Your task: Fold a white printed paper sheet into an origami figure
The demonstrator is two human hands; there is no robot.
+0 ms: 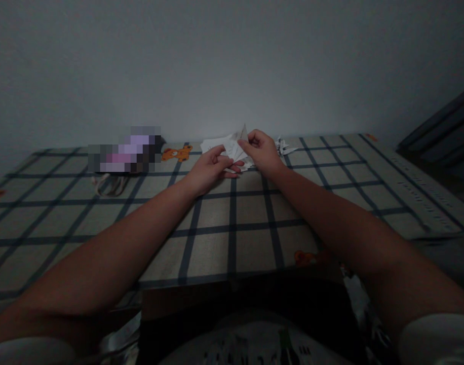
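Between my two hands is a piece of folded white paper [242, 137], with one pointed corner standing up. My left hand [213, 166] pinches its lower left part between thumb and fingers, the other fingers stretched beneath it. At the right edge of the folded paper, my right hand [263, 152] grips it between thumb and fingertips. More white paper sheets [215, 144] lie behind and under my hands, partly hidden. To the right of my right hand sits a small heap of pointed paper pieces [284, 147] with dark marks.
A checked cloth with bear pictures covers the table [250, 203]. On the left lies a blurred purple and dark object [131, 152] with a pale cord [109, 186] in front. A plain wall [232, 66] rises behind; dark slats [445, 121] stand at the right.
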